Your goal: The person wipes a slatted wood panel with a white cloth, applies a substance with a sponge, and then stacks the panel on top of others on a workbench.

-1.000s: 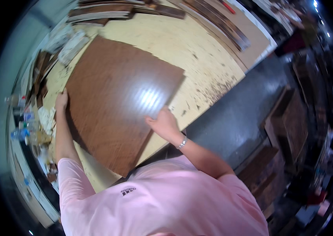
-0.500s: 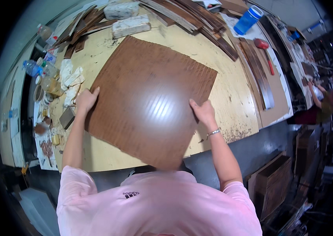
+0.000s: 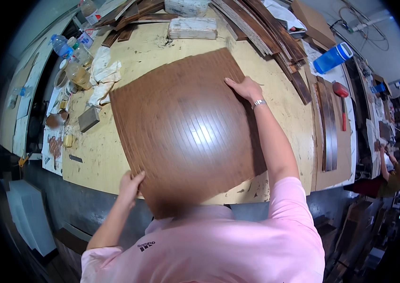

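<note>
A large square brown wooden panel (image 3: 176, 118) with fine parallel grooves and a glossy patch of reflected light is held over the pale worktable (image 3: 285, 141). My left hand (image 3: 131, 185) grips its left edge close to the near corner, thumb on top and the fingers underneath out of sight. Up at the far right edge, my right hand (image 3: 245, 88) holds the panel the same way, thumb lying over the face. The near corner reaches back toward my shirt, past the table's front edge.
Left on the table are a grey block (image 3: 89, 119), a crumpled white cloth (image 3: 103, 75) and several bottles (image 3: 78, 74). Behind lie white-wrapped blocks (image 3: 192, 28) and stacked dark wood strips (image 3: 261, 30). Rightward are a blue cup (image 3: 332, 58), a red mallet (image 3: 341, 90) and, farther off, another person (image 3: 389, 177).
The panel has turned counter-clockwise. My left hand has come nearer to me along with its edge, while my right hand has moved farther away. The whole view has shifted too.
</note>
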`<state>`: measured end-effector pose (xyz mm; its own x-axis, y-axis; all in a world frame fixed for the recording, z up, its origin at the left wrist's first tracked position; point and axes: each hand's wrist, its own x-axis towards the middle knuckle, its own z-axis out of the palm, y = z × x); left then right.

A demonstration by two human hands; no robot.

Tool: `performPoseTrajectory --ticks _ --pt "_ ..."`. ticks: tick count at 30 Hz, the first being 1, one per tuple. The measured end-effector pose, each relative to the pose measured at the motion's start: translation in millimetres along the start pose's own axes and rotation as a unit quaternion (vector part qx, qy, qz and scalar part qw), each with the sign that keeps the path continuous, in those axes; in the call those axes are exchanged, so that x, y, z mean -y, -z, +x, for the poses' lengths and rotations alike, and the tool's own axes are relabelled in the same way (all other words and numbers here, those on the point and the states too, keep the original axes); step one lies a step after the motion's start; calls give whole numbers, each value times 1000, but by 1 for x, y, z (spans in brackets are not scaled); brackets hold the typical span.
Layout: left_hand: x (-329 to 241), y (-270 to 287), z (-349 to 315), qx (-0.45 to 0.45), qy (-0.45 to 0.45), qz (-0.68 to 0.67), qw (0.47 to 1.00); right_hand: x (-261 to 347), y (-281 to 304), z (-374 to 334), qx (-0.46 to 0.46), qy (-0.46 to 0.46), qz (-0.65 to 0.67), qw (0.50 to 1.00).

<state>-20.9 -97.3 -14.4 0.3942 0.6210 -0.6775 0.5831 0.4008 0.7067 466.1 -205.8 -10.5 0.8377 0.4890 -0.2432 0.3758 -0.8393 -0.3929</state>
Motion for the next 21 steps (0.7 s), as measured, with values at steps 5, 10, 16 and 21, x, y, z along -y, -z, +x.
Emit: performPoseTrajectory --ticks 5,10,16,21 --pt "24 -47 -39 66 111 -99 987 67 -25 75 33 100 -62 993" --pt "10 -124 -72 127 156 -296 934 145 -55 100 55 189 -96 976" --pt "20 -202 -48 265 287 -275 878 196 -80 99 34 302 -144 942" --pt "14 -230 -33 300 255 -261 881 183 -97 103 -57 392 -95 913"
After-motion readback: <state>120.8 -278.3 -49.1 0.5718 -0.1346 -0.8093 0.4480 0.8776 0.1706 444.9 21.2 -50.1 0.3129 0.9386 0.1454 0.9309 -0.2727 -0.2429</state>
